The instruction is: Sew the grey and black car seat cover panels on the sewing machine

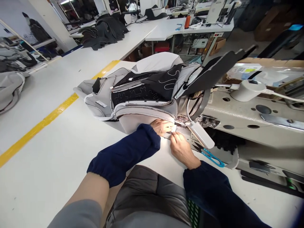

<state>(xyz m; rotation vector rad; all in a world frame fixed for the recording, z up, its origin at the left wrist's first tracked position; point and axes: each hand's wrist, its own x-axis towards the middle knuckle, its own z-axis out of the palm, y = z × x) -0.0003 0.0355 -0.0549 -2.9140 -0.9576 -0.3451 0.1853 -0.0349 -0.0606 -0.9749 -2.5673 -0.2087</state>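
A grey and black sewn cover [142, 90], which looks like a car seat cover, lies bunched on the white table and runs under the sewing machine [237, 117]. My left hand [162, 127] rests at the cover's near edge by the needle area, its fingers bent and closed on that edge. Close beside it, my right hand [181, 147] is closed in a pinch; what its fingertips hold is too small to make out. A small white piece [174, 128] shows between the hands. The lit lamp [201, 134] on a bendy neck hangs just right of them.
Blue-handled thread snips [212, 157] lie right of my right hand, by the machine bed. Yellow tape [42, 125] crosses the table [59, 161]. Another grey cover [10, 90] lies far left; dark cut pieces [104, 31] are piled at the back. An orange thread cone [187, 22] stands behind.
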